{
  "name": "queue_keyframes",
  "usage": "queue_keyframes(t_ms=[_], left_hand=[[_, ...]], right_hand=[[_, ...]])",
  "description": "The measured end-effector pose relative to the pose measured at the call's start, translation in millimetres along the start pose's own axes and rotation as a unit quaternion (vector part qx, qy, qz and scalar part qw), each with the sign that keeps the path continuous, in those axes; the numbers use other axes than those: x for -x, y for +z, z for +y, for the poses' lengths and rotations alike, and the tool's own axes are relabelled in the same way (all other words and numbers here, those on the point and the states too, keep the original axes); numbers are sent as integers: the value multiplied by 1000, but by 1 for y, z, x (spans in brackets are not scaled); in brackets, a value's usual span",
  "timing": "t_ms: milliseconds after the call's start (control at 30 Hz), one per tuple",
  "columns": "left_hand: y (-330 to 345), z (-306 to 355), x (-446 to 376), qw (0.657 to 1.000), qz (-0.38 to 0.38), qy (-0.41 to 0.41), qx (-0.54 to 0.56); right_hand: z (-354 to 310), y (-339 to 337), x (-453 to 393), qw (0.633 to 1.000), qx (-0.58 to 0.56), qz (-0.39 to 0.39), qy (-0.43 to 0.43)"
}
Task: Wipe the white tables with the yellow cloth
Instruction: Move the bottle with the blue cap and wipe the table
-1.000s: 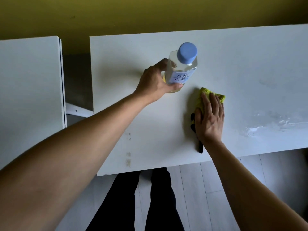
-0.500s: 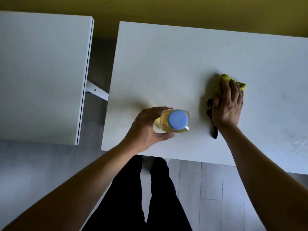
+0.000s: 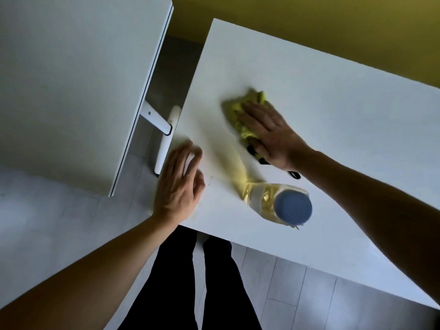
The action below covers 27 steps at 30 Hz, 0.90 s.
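On the right table (image 3: 333,120) the bottle (image 3: 281,206) stands near the near edge, just beside the right forearm. Bare tabletop lies far and right of the cloth (image 3: 240,110). A narrow gap separates it from the left table (image 3: 71,79).

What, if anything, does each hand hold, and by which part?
Neither grips anything. The right hand presses flat on the yellow cloth; the left hand is open, off the bottle.

Plain room: white tables (image 3: 333,115), yellow wall (image 3: 333,25).
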State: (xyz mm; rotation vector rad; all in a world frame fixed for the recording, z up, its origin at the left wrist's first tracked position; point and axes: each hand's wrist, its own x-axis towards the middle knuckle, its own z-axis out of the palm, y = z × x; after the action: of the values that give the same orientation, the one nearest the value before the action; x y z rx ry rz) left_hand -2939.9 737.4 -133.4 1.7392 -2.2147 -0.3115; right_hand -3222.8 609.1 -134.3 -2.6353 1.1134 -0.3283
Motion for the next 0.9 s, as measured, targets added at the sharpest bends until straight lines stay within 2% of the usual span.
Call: queue_keyframes(t_ms=[133, 233, 300, 367, 433, 567, 700, 800, 833, 900], left_hand=[[1, 1, 2, 1000, 25, -12, -3], [0, 1, 1, 1000, 19, -19, -13], [0, 1, -2, 1000, 16, -18, -15], [-1, 1, -4, 1000, 10, -18, -17], [-3, 0, -5, 999, -6, -22, -31], [-5, 2, -11, 998, -24, -33, -47], [-2, 7, -45, 999, 3, -33, -35], [4, 10, -71, 999, 9, -26, -19], [6, 10, -75, 1000, 5, -22, -19], [8, 11, -76, 1000, 4, -20, -19]], right_hand=[[-14, 17, -71, 985, -13, -12, -170], [-23, 23, -88, 980, -23, -14, -195], [-18, 24, -83, 991, -36, 28, -124], [-3, 20, -67, 996, -35, 83, 8], [18, 11, -36, 984, -20, 117, 134], [57, -19, 63, 938, 10, 158, 309], [71, -36, 135, 868, 34, 190, 457], [69, -31, 128, 823, 54, 213, 524], [66, -28, 117, 828, 52, 207, 518], [59, -21, 83, 873, 37, 177, 453]])
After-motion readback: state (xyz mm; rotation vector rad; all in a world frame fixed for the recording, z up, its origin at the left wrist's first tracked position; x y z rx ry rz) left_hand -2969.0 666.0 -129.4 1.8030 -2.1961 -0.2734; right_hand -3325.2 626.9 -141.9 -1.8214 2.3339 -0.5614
